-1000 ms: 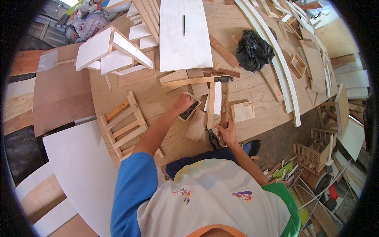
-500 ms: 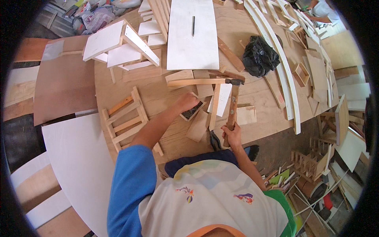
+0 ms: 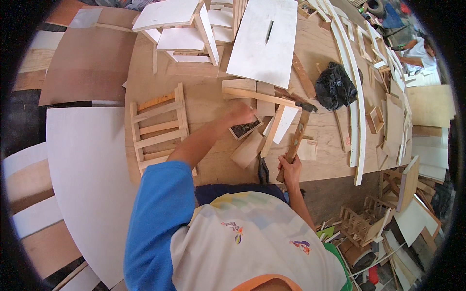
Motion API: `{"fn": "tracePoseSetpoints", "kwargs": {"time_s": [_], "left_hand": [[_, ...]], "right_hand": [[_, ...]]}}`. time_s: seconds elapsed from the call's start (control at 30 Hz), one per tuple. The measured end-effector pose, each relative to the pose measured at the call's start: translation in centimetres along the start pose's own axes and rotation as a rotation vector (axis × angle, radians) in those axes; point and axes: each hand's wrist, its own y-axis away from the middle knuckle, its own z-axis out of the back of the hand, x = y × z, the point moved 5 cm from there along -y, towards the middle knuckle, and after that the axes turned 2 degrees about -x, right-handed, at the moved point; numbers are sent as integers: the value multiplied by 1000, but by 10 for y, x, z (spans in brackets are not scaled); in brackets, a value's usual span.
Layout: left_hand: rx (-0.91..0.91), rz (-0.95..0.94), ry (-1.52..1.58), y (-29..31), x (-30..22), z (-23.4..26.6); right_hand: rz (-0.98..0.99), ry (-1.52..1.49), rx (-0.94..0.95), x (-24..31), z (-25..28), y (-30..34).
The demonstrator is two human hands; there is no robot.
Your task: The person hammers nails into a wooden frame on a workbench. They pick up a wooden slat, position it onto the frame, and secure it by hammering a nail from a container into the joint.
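Observation:
My right hand (image 3: 290,170) is wrapped round the wooden handle of a hammer (image 3: 299,131), whose dark head lies by the end of a thin wooden strip (image 3: 259,96). Fingers curled together, my left hand (image 3: 242,114) is over the far edge of a small wooden box (image 3: 246,129) with dark contents, perhaps nails. What its fingertips hold, if anything, is too small to make out. A second strip (image 3: 274,131) meets the first near the hammer head. Beside it lie a white tapered piece (image 3: 286,124) and a dark-handled tool (image 3: 263,171), partly hidden.
A slatted wooden frame (image 3: 159,127) lies left of my arm. Beyond are a white stepped piece (image 3: 182,39), a white board (image 3: 264,41) and a black plastic bag (image 3: 335,86). Long white strips (image 3: 357,116) run along the right. Another person (image 3: 420,56) is at the far right.
The view has shifted, so the table appears turned. My left hand has drawn up slightly from inside the box to its far edge. My right hand keeps its grip on the hammer.

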Motion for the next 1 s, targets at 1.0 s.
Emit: {"fn": "tracePoseSetpoints", "kwargs": {"time_s": [1.0], "left_hand": [[-995,857,1068,397,-85,79]], "right_hand": [[184,1,758,17,-283,191]]}}
